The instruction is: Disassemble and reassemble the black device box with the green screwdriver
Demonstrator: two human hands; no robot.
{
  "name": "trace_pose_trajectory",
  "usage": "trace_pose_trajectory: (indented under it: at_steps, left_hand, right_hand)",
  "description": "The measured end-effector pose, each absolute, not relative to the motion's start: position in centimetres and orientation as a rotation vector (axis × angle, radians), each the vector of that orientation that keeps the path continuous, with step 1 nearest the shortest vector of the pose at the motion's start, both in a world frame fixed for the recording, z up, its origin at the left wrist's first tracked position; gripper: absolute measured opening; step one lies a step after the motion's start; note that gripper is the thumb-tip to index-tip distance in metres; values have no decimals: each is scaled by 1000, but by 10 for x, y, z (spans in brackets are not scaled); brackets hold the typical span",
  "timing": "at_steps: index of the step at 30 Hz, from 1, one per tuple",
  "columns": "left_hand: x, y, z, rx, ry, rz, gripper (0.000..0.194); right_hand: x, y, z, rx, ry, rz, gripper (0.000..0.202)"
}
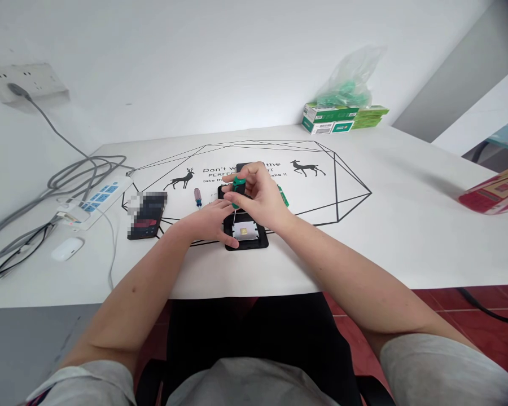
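Right fingers pinching the screwdriver, left fingers spread at the black case's left side, we should press straight down.

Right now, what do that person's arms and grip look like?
The left sleeve and right sleeve are short, loose and light grey. Below them the arms are bare, with no watch showing, and the left grip and right grip wear no gloves.
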State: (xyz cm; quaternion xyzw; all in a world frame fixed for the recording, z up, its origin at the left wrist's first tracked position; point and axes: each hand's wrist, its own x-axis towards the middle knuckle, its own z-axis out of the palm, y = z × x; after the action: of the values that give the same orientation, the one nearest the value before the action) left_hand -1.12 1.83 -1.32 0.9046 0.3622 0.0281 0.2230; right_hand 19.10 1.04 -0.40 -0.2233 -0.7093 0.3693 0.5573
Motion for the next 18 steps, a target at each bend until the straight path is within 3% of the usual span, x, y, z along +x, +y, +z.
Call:
trace_pose_trajectory:
  at_steps: [7, 13, 18]
  left_hand:
    - [-11, 18, -14, 2508, 1007, 82, 110]
    - [-10, 16, -11, 2493, 1095, 5, 116]
    - [-9, 16, -8, 2486, 1107, -18, 117]
  right_hand:
    - [190, 12, -9, -518, -1677, 883, 27]
    - [198, 15, -3, -609, -1788, 442, 30]
    - [198, 17, -4, -560, -1743, 304, 39]
